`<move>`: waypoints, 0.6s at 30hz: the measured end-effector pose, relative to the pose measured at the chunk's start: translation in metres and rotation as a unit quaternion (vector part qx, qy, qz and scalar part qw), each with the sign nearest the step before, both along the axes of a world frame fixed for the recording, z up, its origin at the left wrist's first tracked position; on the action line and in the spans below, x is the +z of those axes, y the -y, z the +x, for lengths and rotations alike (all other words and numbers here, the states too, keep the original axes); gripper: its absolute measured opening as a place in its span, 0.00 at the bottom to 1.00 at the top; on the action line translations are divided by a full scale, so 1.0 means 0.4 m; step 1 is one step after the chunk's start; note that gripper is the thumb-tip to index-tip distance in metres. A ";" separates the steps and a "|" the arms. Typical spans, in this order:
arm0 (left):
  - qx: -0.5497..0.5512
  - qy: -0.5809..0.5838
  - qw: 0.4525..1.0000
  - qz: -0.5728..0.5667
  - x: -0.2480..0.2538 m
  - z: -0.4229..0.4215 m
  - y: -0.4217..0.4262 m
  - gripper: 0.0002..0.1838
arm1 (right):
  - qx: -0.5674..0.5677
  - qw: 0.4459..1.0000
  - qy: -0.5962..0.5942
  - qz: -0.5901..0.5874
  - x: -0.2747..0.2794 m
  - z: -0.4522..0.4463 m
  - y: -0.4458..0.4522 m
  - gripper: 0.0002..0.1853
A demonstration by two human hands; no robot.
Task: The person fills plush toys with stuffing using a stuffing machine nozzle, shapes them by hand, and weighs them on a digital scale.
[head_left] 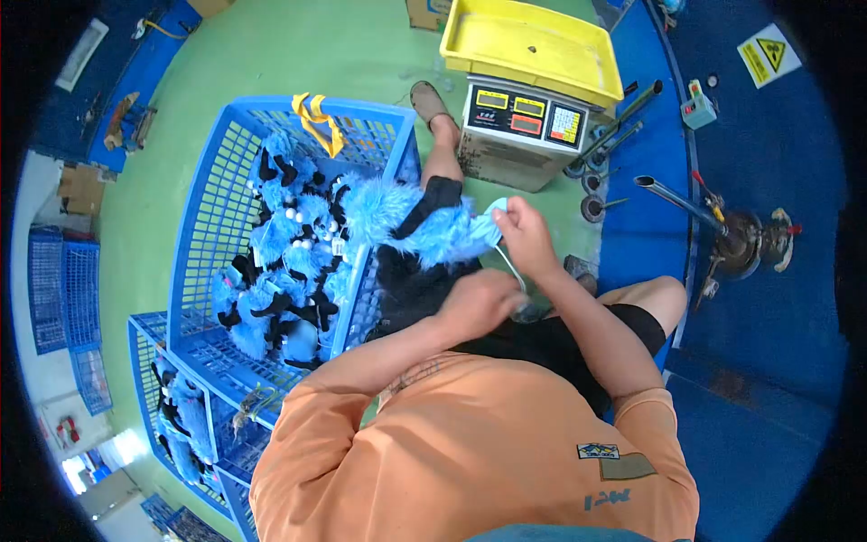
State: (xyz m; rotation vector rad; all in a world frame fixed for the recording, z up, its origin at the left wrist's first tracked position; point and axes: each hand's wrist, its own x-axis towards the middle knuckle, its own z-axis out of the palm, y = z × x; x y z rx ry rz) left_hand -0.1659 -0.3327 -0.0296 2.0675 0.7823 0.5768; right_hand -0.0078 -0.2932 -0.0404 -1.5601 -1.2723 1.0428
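Note:
A blue furry plush piece (pixel 433 230) with black parts lies across my lap, reaching to the edge of the blue basket. My right hand (pixel 526 237) pinches the light blue fabric at its near end. From that fabric a white cord (pixel 512 266) runs down to the fingers of my left hand (pixel 483 301). The left fingers are curled and slightly blurred, apparently closed on the cord. A small greyish blur shows by the left fingertips; what it is I cannot make out.
To the left, a blue basket (pixel 203 217) holds several blue-and-black plush toys (pixel 289 244), with a yellow strap (pixel 318 125) on its rim. Another blue crate (pixel 144 361) stands below. Ahead is a scale (pixel 506 135) bearing a yellow tray (pixel 533 45). Metal tubes (pixel 677 203) project at right.

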 end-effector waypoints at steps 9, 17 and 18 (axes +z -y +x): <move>0.301 -0.005 0.954 0.002 -0.084 -0.064 -0.165 0.17 | -0.138 0.980 -0.069 0.128 0.074 0.089 0.022 0.07; 0.112 0.151 0.874 -0.449 -0.093 0.175 -0.277 0.12 | -0.200 0.968 -0.076 0.134 0.156 0.222 0.004 0.06; 0.062 0.160 0.836 -0.522 -0.096 0.209 -0.284 0.11 | -0.206 0.969 -0.058 0.119 0.172 0.242 0.010 0.07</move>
